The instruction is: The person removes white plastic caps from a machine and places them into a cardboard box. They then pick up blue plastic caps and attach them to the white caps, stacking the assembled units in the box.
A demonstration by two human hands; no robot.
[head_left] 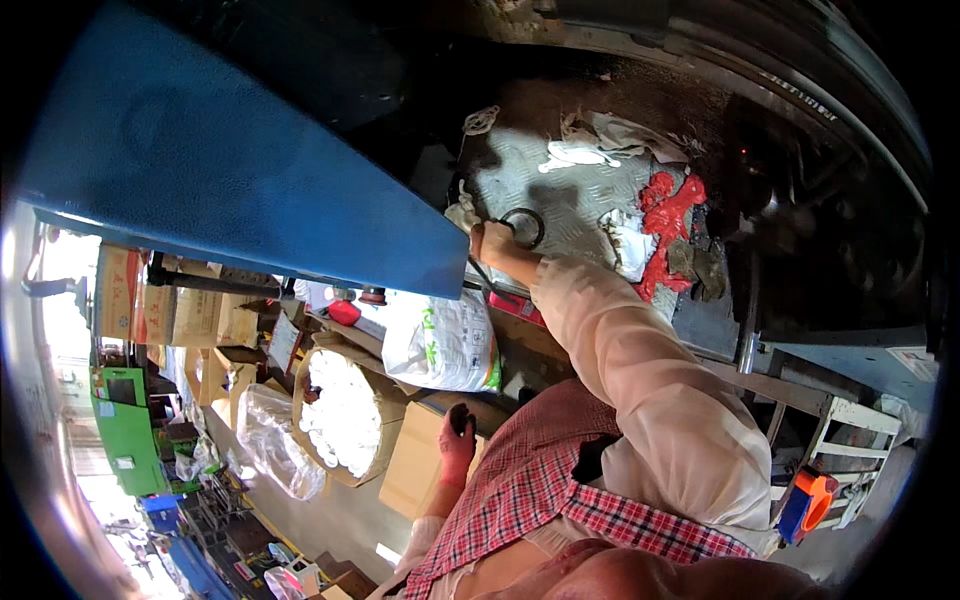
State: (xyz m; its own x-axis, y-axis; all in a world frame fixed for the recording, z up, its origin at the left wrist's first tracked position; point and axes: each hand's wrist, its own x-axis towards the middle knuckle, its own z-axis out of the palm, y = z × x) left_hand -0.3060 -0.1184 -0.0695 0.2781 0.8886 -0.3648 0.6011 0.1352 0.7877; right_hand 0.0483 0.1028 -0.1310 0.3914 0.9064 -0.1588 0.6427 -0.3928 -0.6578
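My right hand (492, 243), in a pale translucent sleeve, is closed around a thin black rod with a round black ring (524, 226) at its upper end. It reaches over a worn metal tread plate (510, 185), beside the corner of a large blue panel (300, 190). A crumpled whitish cloth (463, 210) lies just left of this hand. My left hand (457, 448), in a pinkish-red glove with dark fingertips, hangs low in front of a cardboard box (410, 455). Its fingers are loosely bent and apart, with nothing clearly in them.
Red rags (668, 225), white cloths (628, 245) and dark gloves (700, 268) lie on the plate. A white plastic sack (440, 345) and a large carton of white pieces (345, 415) stand below the panel. A white slatted rack (850, 440) is at right.
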